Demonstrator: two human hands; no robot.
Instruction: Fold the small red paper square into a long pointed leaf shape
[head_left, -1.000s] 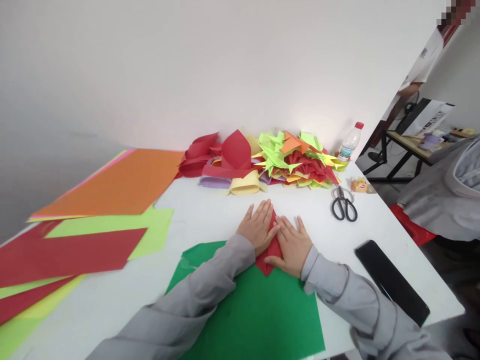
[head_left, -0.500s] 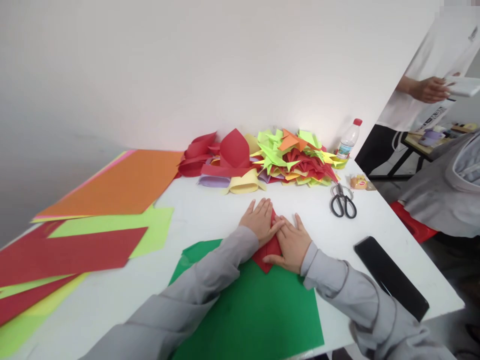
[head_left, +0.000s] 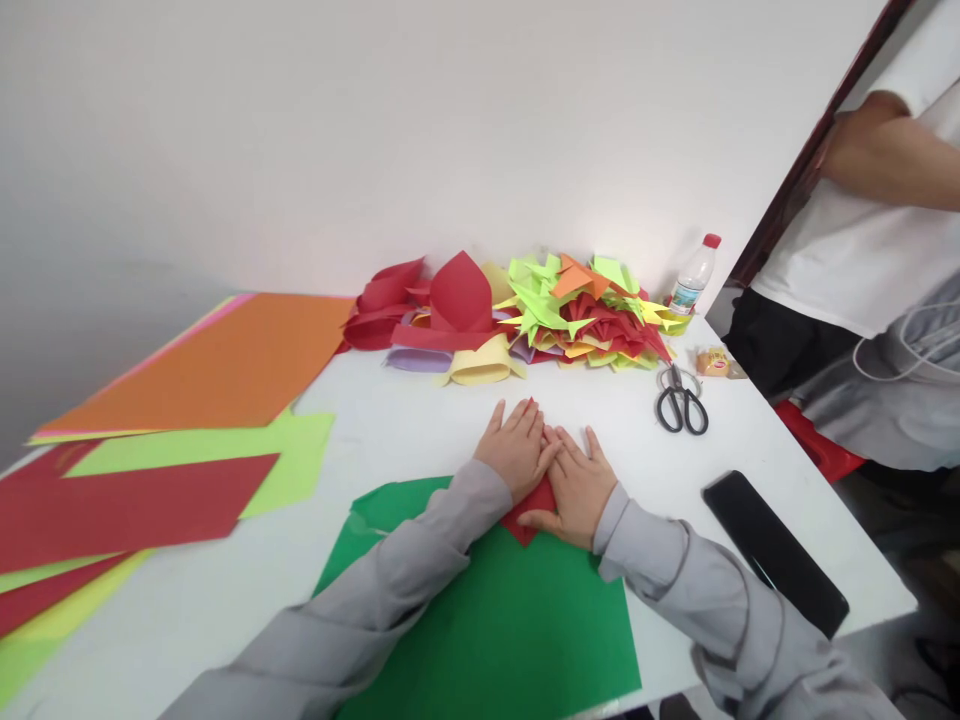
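A small folded piece of red paper (head_left: 531, 512) lies on the upper part of a large green paper sheet (head_left: 517, 620), its lower corner pointing toward me. My left hand (head_left: 511, 452) rests flat over its upper left side, fingers stretched out. My right hand (head_left: 579, 490) presses flat on its right side, the thumb reaching across the red paper and the fingers touching those of my left hand. Between them the hands hide most of the folds. Black-handled scissors (head_left: 681, 403) lie beyond my right hand.
Along the wall stand red paper hat-like shapes (head_left: 459, 300) and a heap of folded paper (head_left: 577, 305). To the left are an orange sheet (head_left: 217, 365) and red strips (head_left: 142, 505). A bottle (head_left: 692, 280), a small packet (head_left: 712, 362) and a black phone (head_left: 772, 550) are right; a person (head_left: 847, 230) stands beyond.
My hands stay on the red paper, with the left hand and right fingers slightly shifted over it. The person at the right has come nearer. The whole view has shifted a little.
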